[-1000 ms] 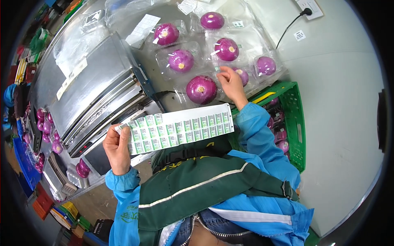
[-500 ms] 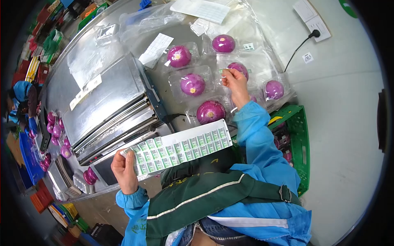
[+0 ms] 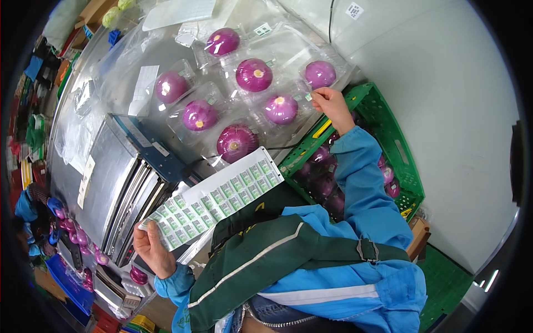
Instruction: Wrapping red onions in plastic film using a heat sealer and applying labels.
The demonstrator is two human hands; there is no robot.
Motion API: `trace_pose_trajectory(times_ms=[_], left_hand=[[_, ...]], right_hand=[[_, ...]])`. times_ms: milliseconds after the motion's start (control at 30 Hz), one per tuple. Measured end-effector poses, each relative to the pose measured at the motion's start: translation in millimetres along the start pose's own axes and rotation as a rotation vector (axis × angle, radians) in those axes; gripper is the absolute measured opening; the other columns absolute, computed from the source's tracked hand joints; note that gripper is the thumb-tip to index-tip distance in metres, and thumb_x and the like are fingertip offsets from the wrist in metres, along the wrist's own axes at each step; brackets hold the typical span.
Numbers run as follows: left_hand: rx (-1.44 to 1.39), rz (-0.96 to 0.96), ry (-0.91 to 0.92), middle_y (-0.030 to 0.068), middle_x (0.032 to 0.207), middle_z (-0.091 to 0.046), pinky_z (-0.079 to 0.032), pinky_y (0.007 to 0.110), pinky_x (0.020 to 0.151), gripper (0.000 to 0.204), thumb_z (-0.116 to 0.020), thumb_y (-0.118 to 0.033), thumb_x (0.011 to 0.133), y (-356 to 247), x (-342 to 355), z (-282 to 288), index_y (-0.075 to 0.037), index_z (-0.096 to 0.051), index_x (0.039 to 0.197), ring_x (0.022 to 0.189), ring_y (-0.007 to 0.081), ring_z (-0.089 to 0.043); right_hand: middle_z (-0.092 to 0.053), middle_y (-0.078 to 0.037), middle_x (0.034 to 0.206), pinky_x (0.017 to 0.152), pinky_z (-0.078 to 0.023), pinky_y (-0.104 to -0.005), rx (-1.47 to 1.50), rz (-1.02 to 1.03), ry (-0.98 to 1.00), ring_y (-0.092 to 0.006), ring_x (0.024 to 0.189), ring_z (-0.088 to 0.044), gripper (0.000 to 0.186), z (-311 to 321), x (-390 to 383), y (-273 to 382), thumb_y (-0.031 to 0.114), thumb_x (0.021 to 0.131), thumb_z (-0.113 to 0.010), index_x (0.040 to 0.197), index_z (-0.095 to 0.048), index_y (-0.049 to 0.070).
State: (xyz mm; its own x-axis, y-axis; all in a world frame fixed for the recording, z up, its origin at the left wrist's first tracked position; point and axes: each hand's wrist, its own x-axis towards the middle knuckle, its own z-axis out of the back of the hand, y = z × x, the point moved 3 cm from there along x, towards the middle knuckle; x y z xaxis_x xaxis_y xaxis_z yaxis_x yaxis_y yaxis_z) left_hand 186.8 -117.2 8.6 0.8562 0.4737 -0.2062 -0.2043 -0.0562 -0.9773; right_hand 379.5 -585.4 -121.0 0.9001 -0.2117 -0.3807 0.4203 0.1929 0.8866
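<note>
Seven rounded purple onions (image 3: 254, 75), glossy and finely streaked, sit in clear, crinkled plastic packs across the upper middle of the frame, several showing a pale, dry root or stem end. At left, a boxy machine (image 3: 105, 172) has a smooth, dull metal top and dark blue side; at right stands a green crate (image 3: 408, 161) of hard, perforated plastic. Loose clear film (image 3: 83, 127) lies wrinkled in the upper left.

The blue sleeve (image 3: 358, 161) covers part of the crate, whose onions are dim and partly hidden. Far left, the surroundings shrink and darken into the fisheye rim, and the white sheet of paper (image 3: 180, 12) at the top is cut off.

The sticker sheet (image 3: 214, 202), centre-left of the frame, is a long white strip set with rows of small green-and-white labels, its upper band bare. The left hand (image 3: 154, 255) pinches its lower-left end between thumb and fingers. Right of centre, the right hand (image 3: 334, 106) grips a small label (image 3: 308, 96) at its fingertips, near a pack; whether the label touches the plastic cannot be told.
</note>
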Motion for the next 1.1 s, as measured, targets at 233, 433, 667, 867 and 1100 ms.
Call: trace_pose_trajectory(times_ms=[233, 433, 667, 867, 1100], left_hand=[[0.03, -0.018, -0.02, 0.0048, 0.086, -0.063, -0.045, 0.02, 0.067, 0.007, -0.054, -0.007, 0.091, -2.3, -12.6, -6.3, -0.001, -0.057, 0.094, 0.073, 0.0065, -0.056], [0.044, -0.031, -0.01, 0.006, 0.086, -0.064, -0.047, 0.021, 0.068, 0.008, -0.055, -0.007, 0.09, -7.6, -18.0, -15.8, 0.0, -0.058, 0.094, 0.074, 0.0078, -0.058], [0.157, -0.043, -0.005, 0.0025, 0.082, -0.059, -0.042, 0.02, 0.066, 0.009, -0.053, -0.008, 0.091, -14.6, -21.4, -29.0, 0.001, -0.055, 0.091, 0.072, 0.0062, -0.053], [0.24, -0.066, -0.031, 0.0001, 0.081, -0.059, -0.04, 0.018, 0.066, 0.009, -0.057, -0.01, 0.089, -23.6, -34.5, 5.1, -0.001, -0.058, 0.092, 0.071, 0.0041, -0.05], [0.198, -0.089, -0.212, 0.0035, 0.083, -0.064, -0.045, 0.019, 0.063, 0.01, -0.056, -0.01, 0.091, -41.8, -58.0, 61.6, -0.002, -0.058, 0.095, 0.07, 0.0062, -0.057]], right_hand=[[-0.064, -0.006, 0.069, 0.057, -0.045, -0.0268, -0.212, 0.227, -0.203, -0.011, 0.062, -0.057, 0.02, 40.0, 14.9, 9.0, 0.018, 0.081, -0.063, 0.085, -0.064, -0.001], [-0.066, -0.011, 0.071, 0.06, -0.047, -0.031, -0.324, 0.295, -0.373, -0.0186, 0.064, -0.062, 0.02, 98.9, 50.0, 14.0, 0.018, 0.078, -0.062, 0.085, -0.066, 0.0], [-0.064, -0.005, 0.085, 0.066, -0.049, -0.0229, 0.144, 0.213, -0.153, -0.0109, 0.074, -0.061, 0.019, 67.3, 32.3, 40.7, 0.015, 0.088, -0.058, 0.098, -0.062, -0.001], [-0.063, -0.004, 0.086, 0.068, -0.048, -0.0224, 0.095, 0.203, 0.006, -0.01, 0.076, -0.06, 0.017, 24.6, -0.9, 44.6, 0.014, 0.088, -0.059, 0.097, -0.062, 0.0], [-0.062, -0.003, 0.082, 0.066, -0.048, -0.0228, 0.121, 0.201, 0.153, -0.0091, 0.074, -0.059, 0.015, -21.7, -18.1, 31.0, 0.012, 0.088, -0.059, 0.095, -0.061, -0.001]])
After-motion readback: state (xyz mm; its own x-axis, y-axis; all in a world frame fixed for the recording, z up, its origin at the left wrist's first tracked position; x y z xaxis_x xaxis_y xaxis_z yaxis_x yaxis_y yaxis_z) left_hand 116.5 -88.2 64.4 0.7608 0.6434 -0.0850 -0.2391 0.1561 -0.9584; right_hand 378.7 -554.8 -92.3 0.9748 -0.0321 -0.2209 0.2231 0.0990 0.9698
